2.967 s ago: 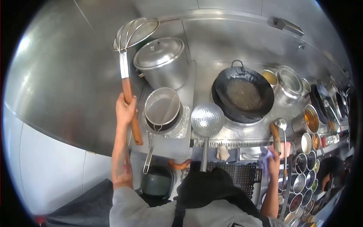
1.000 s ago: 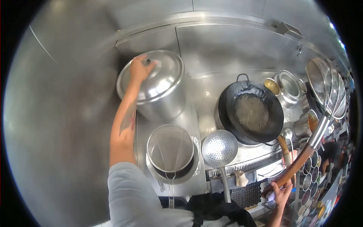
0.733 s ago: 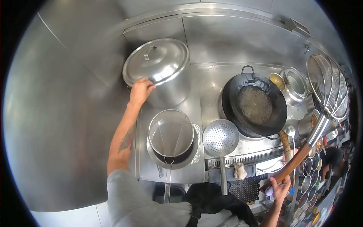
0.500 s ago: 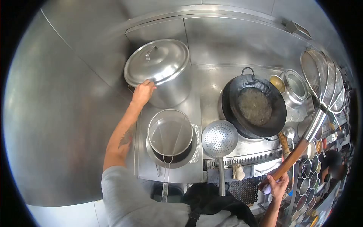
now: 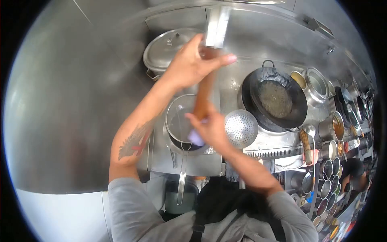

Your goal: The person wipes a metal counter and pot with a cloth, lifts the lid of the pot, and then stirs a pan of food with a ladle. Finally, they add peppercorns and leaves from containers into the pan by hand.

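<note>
1. The right hand (image 5: pixel 213 128) grips the lower wooden handle (image 5: pixel 204 93) of a utensil, purple cloth (image 5: pixel 196 138) bunched beneath; this stands above the strainer (image 5: pixel 176 117).
2. The left hand (image 5: pixel 187 66) spreads wide at the handle's upper end; contact, I can't tell.
3. Lid (image 5: pixel 163 48) on, liquid in the wok (image 5: pixel 297 97).
4. Steel counter (image 5: pixel 161 163), steel wall (image 5: pixel 258 34), another person (image 5: pixel 355 167) far right.

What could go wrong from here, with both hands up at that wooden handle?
The left hand has its thumb sticking out beside the wooden handle, so its grip may be insecure and the tool could swing.

The right hand has a purple cloth above the mesh strainer; it might snag or drop in.

The wok holds uncovered liquid, which a knock could splash.
</note>
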{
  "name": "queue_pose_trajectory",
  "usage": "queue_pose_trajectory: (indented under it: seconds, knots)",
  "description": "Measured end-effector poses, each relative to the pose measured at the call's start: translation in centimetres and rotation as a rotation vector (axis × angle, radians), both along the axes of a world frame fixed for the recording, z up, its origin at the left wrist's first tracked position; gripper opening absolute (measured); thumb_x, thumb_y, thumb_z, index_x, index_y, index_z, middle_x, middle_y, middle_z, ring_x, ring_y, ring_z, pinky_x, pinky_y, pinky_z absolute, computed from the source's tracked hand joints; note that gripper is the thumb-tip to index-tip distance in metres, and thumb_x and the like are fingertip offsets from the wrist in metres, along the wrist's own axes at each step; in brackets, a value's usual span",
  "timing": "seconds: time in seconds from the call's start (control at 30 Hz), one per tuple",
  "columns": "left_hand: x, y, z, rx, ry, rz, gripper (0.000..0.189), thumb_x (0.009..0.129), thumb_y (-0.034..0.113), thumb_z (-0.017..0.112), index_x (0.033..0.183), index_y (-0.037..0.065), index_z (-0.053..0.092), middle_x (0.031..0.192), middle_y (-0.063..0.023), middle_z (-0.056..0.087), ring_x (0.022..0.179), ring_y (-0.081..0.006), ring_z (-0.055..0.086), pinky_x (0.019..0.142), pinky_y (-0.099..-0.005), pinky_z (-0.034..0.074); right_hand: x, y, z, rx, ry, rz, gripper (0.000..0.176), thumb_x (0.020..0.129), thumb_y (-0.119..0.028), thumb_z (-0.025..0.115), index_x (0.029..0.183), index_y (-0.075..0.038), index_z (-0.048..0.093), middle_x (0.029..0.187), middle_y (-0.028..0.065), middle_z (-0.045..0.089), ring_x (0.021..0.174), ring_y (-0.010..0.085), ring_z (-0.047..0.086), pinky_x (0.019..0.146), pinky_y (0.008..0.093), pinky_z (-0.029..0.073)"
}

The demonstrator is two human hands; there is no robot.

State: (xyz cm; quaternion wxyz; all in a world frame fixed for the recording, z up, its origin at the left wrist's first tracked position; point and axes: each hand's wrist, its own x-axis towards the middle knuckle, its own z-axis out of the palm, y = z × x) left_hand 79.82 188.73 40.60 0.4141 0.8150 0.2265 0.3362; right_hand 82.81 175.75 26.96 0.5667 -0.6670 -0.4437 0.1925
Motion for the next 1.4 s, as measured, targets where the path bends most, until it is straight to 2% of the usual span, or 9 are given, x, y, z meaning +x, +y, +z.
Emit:
queue_pose_trajectory:
  seconds: [0.1,0.23,0.63,0.7,1.0,1.13,1.23,1.3,1.4]
  knots:
    - [-2.5,3.5,-1.1,0.321,0.016,0.407,0.033,0.091,0.029,0.071,0.106,0.002,0.062,0.091,-0.0111,0.067,0.079,-0.0156,0.062,0.073,-0.033,0.051,-2.8,4.0,-0.8,0.11,-0.279,-0.004,0.048,0.082,-0.036,0.08,0.113,-0.003,0.062,0.093,0.0149,0.069,0.076,0.027,0.068,0.068,0.0391,0.055]
    - [-9.3,13.3,-8.3,0.421,0.087,0.596,0.022,0.087,0.018,0.067,0.098,0.003,0.056,0.07,-0.0173,0.062,0.064,-0.0339,0.065,0.063,-0.0415,0.05,0.2,1.7,-0.7,0.128,-0.338,0.192,0.038,0.084,-0.035,0.077,0.106,-0.006,0.069,0.095,0.0136,0.067,0.077,0.0289,0.067,0.066,0.0386,0.054]
    - [-12.3,22.7,-28.0,0.197,0.138,0.721,0.027,0.085,0.018,0.065,0.1,0.001,0.051,0.08,-0.0208,0.065,0.077,-0.0405,0.067,0.072,-0.0483,0.051,12.2,-11.8,-3.2,-0.176,-0.266,-0.18,0.019,0.085,-0.013,0.075,0.101,-0.004,0.071,0.09,0.0092,0.067,0.069,0.0164,0.059,0.06,0.0286,0.047]
    - [-12.9,25.9,-31.8,0.469,0.36,0.854,0.035,0.088,0.024,0.067,0.105,-0.002,0.051,0.092,-0.0239,0.067,0.085,-0.0424,0.066,0.078,-0.0503,0.052,13.4,-14.0,-3.8,-0.202,-0.17,-0.28,0.017,0.086,-0.013,0.074,0.1,-0.003,0.071,0.091,0.0072,0.068,0.065,0.0109,0.055,0.059,0.0262,0.045]
    - [-13.6,26.0,-27.2,0.568,1.045,0.697,0.07,0.082,0.058,0.071,0.102,-0.008,0.058,0.101,-0.0282,0.067,0.097,-0.0436,0.067,0.084,-0.0479,0.056,17.1,-24.5,-5.9,-0.322,-0.168,-0.666,0.026,0.092,-0.026,0.07,0.098,-0.002,0.072,0.088,0.0081,0.071,0.075,0.0126,0.061,0.069,0.0287,0.049]
    - [-12.6,21.2,-21.2,0.541,0.707,0.758,0.058,0.086,0.051,0.072,0.097,-0.004,0.059,0.092,-0.0185,0.066,0.089,-0.0283,0.068,0.08,-0.0381,0.054,17.8,-30.0,-5.9,-0.382,-0.078,-0.787,0.033,0.094,-0.033,0.067,0.093,-0.001,0.071,0.066,0.0037,0.063,0.063,0.01,0.054,0.062,0.029,0.045]
    - [-9.1,11.9,-15.2,0.28,0.264,0.31,0.029,0.094,0.025,0.07,0.093,0.0,0.056,0.081,-0.0049,0.056,0.075,-0.0129,0.052,0.072,-0.0276,0.046,18.2,-34.0,-6.6,-0.369,0.128,-0.862,0.041,0.099,-0.041,0.058,0.094,-0.002,0.072,0.074,0.0027,0.064,0.067,0.0098,0.053,0.061,0.0276,0.041]
    - [-5.5,5.2,-14.4,0.16,0.06,-0.007,0.019,0.096,0.015,0.067,0.09,0.001,0.055,0.08,-0.001,0.053,0.075,-0.0095,0.048,0.07,-0.025,0.044,19.5,-36.9,-9.2,-0.11,0.609,-1.033,0.046,0.098,-0.047,0.058,0.097,-0.002,0.069,0.079,0.0019,0.064,0.07,0.0108,0.059,0.064,0.0269,0.048]
    - [-1.7,-6.1,-13.8,0.177,0.114,-0.304,0.013,0.095,0.009,0.064,0.087,0.002,0.056,0.079,0.0003,0.054,0.075,-0.0083,0.049,0.068,-0.0241,0.043,20.3,-41.9,-10.9,0.701,1.124,-0.554,0.074,0.092,-0.066,0.052,0.12,0.003,0.057,0.098,0.0128,0.068,0.087,0.0227,0.07,0.079,0.0408,0.059]
